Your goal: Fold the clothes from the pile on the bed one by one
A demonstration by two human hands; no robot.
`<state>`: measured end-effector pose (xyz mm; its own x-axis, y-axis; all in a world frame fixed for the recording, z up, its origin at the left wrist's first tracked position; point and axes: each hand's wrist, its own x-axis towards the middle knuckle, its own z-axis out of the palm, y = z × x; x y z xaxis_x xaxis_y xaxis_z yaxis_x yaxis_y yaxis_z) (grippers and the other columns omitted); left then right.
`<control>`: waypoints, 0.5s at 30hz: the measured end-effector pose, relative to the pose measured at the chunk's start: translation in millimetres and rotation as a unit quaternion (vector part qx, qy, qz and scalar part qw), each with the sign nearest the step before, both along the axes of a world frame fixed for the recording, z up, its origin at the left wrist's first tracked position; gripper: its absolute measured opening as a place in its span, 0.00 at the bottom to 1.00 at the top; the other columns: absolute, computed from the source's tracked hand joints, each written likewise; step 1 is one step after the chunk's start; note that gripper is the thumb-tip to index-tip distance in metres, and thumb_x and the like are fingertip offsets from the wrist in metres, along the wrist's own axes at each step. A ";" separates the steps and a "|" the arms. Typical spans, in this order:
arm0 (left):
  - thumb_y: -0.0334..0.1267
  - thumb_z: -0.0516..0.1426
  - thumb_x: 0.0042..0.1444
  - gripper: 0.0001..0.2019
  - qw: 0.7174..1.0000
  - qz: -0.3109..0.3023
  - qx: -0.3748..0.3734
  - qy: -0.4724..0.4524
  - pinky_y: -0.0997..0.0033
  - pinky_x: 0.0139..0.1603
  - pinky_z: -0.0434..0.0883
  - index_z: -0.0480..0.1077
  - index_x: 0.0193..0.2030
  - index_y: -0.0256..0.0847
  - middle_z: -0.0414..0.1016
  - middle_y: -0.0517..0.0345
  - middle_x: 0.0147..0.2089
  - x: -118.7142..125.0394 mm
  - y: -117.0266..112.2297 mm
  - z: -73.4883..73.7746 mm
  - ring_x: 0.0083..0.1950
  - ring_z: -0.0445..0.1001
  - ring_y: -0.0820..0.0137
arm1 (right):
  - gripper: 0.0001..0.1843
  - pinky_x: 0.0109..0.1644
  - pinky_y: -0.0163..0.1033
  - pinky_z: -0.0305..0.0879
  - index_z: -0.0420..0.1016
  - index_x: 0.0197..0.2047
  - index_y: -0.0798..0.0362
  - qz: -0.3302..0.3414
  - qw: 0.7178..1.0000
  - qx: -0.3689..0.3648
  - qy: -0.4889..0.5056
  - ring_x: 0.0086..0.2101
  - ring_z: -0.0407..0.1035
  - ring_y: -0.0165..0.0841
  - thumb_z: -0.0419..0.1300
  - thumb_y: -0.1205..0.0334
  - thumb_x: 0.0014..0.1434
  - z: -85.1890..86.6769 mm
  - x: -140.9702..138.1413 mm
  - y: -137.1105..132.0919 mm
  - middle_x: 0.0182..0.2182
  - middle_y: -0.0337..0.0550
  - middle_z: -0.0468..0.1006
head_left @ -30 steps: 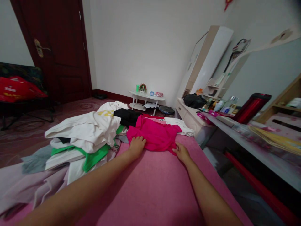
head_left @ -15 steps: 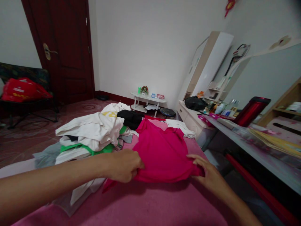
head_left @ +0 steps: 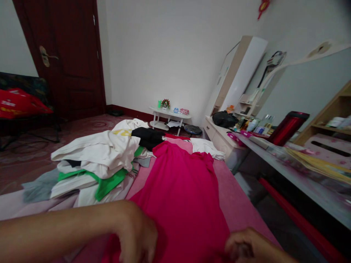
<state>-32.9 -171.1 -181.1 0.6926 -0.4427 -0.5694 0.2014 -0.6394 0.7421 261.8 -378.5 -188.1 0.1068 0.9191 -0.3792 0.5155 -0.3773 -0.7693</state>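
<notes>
A bright pink garment (head_left: pixel 181 193) lies stretched lengthwise down the pink bed (head_left: pixel 236 204), from the clothes pile to the bottom edge of the view. My left hand (head_left: pixel 137 233) is closed on its near left hem, fingers curled downward. My right hand (head_left: pixel 246 248) is closed on the near right hem, only its knuckles showing at the bottom edge. Both hands sit close to the camera, about a shirt's width apart.
A pile of white, green, grey and black clothes (head_left: pixel 101 160) covers the bed's left and far side. A grey desk (head_left: pixel 301 171) with a red flask (head_left: pixel 287 128) runs along the right. A low white table (head_left: pixel 170 117) and a dark door (head_left: pixel 65 58) stand beyond.
Both hands have pulled the pink garment toward me from the pile; it went from bunched up to spread flat and long over the bed.
</notes>
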 end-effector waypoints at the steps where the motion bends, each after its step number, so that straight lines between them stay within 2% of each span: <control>1: 0.25 0.60 0.42 0.07 0.999 0.038 -0.015 -0.021 0.77 0.23 0.67 0.69 0.23 0.41 0.70 0.66 0.21 9.4 6.0 -0.6 0.23 0.72 0.72 | 0.12 0.31 0.34 0.62 0.77 0.35 0.50 -0.013 1.000 0.018 -0.001 0.28 0.69 0.33 0.62 0.56 0.45 -1.7 5.9 7.5 0.26 0.41 0.76; 3: 0.29 0.58 0.48 0.05 0.980 0.129 0.015 -0.148 0.76 0.30 0.70 0.73 0.32 0.40 0.75 0.62 0.28 31.1 20.3 -0.3 0.29 0.75 0.71 | 0.15 0.32 0.34 0.62 0.77 0.36 0.53 -0.038 0.995 0.082 -0.032 0.28 0.68 0.33 0.61 0.53 0.48 -6.0 17.5 29.8 0.26 0.41 0.76; 4: 0.31 0.57 0.51 0.07 0.954 0.181 0.056 -0.231 0.75 0.35 0.71 0.74 0.37 0.40 0.77 0.60 0.33 43.2 28.8 -1.0 0.34 0.75 0.70 | 0.16 0.34 0.35 0.63 0.77 0.37 0.54 -0.048 0.991 0.117 -0.052 0.29 0.69 0.33 0.61 0.51 0.50 -8.5 22.1 43.3 0.28 0.42 0.77; 6: 0.36 0.56 0.55 0.13 0.878 0.278 0.161 -0.355 0.70 0.48 0.70 0.73 0.47 0.41 0.77 0.53 0.46 67.5 48.3 -7.7 0.46 0.74 0.66 | 0.17 0.39 0.37 0.66 0.77 0.38 0.54 -0.060 0.980 0.173 -0.080 0.35 0.71 0.36 0.59 0.50 0.52 -14.9 27.2 71.5 0.33 0.45 0.78; 7: 0.37 0.56 0.56 0.17 0.836 0.325 0.217 -0.386 0.67 0.54 0.67 0.71 0.52 0.41 0.74 0.50 0.53 78.6 58.7 -14.2 0.53 0.71 0.63 | 0.17 0.43 0.38 0.67 0.77 0.39 0.54 -0.059 0.975 0.193 -0.088 0.39 0.72 0.38 0.59 0.50 0.53 -19.2 27.9 85.1 0.37 0.47 0.78; 9: 0.39 0.55 0.57 0.24 0.763 0.411 0.315 -0.388 0.61 0.61 0.62 0.64 0.61 0.38 0.64 0.43 0.62 96.0 78.8 -32.8 0.62 0.63 0.58 | 0.19 0.52 0.42 0.65 0.76 0.44 0.53 -0.050 0.964 0.235 -0.112 0.49 0.69 0.40 0.58 0.51 0.54 -30.9 29.1 109.7 0.48 0.51 0.76; 11: 0.41 0.54 0.58 0.27 0.713 0.462 0.385 -0.360 0.58 0.64 0.57 0.60 0.63 0.35 0.59 0.40 0.65 105.1 95.0 -54.3 0.65 0.59 0.57 | 0.24 0.60 0.44 0.59 0.72 0.53 0.52 -0.013 0.953 0.263 -0.150 0.57 0.63 0.40 0.58 0.52 0.54 -44.9 36.8 129.4 0.57 0.51 0.69; 13: 0.43 0.51 0.61 0.25 0.687 0.481 0.419 -0.349 0.56 0.66 0.54 0.62 0.62 0.34 0.60 0.41 0.65 107.3 105.4 -73.2 0.66 0.58 0.57 | 0.29 0.63 0.44 0.55 0.67 0.59 0.52 0.001 0.943 0.256 -0.215 0.60 0.59 0.38 0.59 0.53 0.54 -56.6 57.5 144.1 0.60 0.50 0.65; 15: 0.45 0.49 0.62 0.24 0.673 0.480 0.433 -0.358 0.55 0.67 0.51 0.64 0.61 0.35 0.61 0.43 0.64 106.2 110.6 -85.7 0.66 0.58 0.57 | 0.27 0.60 0.44 0.59 0.70 0.56 0.52 -0.070 0.924 0.217 -0.308 0.57 0.63 0.39 0.60 0.54 0.53 -61.0 90.1 154.8 0.57 0.50 0.70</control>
<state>73.3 -60.5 -266.8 0.6565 0.6892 0.3066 0.6201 -0.7245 0.3009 352.0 -223.7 -249.1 0.3088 0.9313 0.1934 0.8752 -0.1986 -0.4411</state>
